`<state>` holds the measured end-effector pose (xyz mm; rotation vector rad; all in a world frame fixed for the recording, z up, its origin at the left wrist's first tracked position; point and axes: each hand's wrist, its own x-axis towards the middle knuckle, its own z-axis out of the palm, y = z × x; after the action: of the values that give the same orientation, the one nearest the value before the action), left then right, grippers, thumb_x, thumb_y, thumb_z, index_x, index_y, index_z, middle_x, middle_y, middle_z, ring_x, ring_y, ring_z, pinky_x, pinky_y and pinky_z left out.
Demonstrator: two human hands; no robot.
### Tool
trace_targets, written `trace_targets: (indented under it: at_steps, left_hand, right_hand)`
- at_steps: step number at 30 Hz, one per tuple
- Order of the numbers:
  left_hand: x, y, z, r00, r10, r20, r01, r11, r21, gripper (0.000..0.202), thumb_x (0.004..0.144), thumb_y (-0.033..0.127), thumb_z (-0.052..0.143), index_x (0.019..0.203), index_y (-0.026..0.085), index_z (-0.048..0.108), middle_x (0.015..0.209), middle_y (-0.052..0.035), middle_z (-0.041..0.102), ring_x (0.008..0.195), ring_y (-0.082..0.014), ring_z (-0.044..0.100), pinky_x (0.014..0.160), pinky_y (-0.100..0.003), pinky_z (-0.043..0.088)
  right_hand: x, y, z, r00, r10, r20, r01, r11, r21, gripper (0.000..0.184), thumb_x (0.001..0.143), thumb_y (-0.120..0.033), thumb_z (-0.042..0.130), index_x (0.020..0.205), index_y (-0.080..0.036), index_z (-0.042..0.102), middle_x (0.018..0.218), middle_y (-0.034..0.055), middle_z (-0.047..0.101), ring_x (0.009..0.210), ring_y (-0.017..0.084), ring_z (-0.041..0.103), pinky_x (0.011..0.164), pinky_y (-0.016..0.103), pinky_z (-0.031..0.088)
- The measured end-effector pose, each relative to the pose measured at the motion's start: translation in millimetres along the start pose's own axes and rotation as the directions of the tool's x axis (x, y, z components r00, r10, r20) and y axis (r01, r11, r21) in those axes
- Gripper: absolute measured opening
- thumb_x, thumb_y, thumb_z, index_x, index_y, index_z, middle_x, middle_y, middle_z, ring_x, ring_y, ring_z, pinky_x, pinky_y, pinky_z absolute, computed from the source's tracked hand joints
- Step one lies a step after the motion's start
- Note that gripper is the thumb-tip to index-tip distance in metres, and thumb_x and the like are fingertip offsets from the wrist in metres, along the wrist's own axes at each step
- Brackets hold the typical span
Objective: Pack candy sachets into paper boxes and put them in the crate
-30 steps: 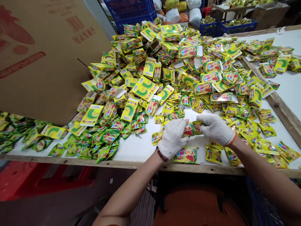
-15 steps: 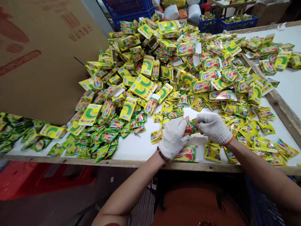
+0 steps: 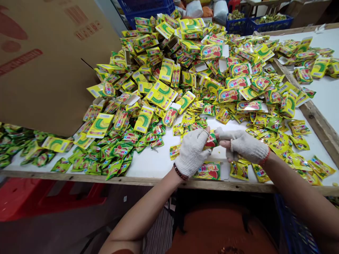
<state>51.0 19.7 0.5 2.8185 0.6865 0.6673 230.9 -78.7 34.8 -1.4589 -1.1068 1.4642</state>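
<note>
My left hand (image 3: 191,152) and my right hand (image 3: 245,143) wear white knit gloves with bare fingertips. Together they pinch a small green and yellow sachet (image 3: 211,141) with a red fruit picture, held just above the table. Right below my left hand lies a flat printed carton (image 3: 209,171) with a white flap. A few yellow sachets (image 3: 239,170) sit under my right hand. Beyond the hands rises a large heap of yellow-green cartons and sachets (image 3: 169,70). A green sachet pile (image 3: 116,150) spreads to the left.
A white-topped table (image 3: 156,165) has a wooden front edge (image 3: 137,180), and a wooden rail (image 3: 315,116) crosses it at right. A big cardboard sheet (image 3: 45,63) leans at left. Blue crates (image 3: 262,24) stand behind, and a red crate (image 3: 47,197) sits on the floor.
My hands have drawn closer and the sachet now tilts between them, with my right hand turned inward. The whole scene sits slightly higher in the picture as my head moved.
</note>
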Motion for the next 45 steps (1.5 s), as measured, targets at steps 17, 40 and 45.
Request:
trace_targets:
  at_steps: [17,40,45]
  left_hand:
    - [-53.5,-28.0,-62.1,0.936,-0.100,0.338,0.157,0.977,-0.145,0.029,0.088,0.035,0.062,0.112,0.020,0.066,0.115,-0.0099,0.068,0.107,-0.0250,0.064,0.092,-0.036,0.052]
    - [39.1,-19.8,-1.8,0.904,-0.321,0.281,0.273,0.941,0.197,0.020,0.087,0.024,0.060,0.105,0.017,0.063,0.103,-0.0115,0.069,0.095,-0.0269,0.065,0.079,-0.035,0.048]
    - [46.5,-25.6,16.1,0.893,-0.335,0.301,0.383,0.917,-0.115,0.006,0.081,0.022,0.066,0.084,0.018,0.063,0.085,-0.0046,0.068,0.081,-0.0203,0.061,0.072,-0.030,0.045]
  right_hand:
    - [8.4,18.8,-65.2,0.943,-0.070,-0.326,-0.239,0.541,-0.807,0.012,0.070,-0.030,0.067,0.076,-0.020,0.069,0.078,0.0049,0.068,0.064,0.018,0.060,0.057,0.028,0.042]
    - [17.0,15.5,-35.1,0.975,-0.165,-0.149,0.053,0.823,-0.566,0.018,0.080,-0.035,0.055,0.080,-0.018,0.061,0.069,-0.0006,0.058,0.061,0.013,0.046,0.057,0.025,0.036]
    - [15.2,15.5,-34.8,0.978,-0.165,-0.128,0.062,0.814,-0.577,0.022,0.077,-0.036,0.058,0.065,-0.019,0.050,0.063,-0.0031,0.046,0.060,0.011,0.041,0.055,0.024,0.032]
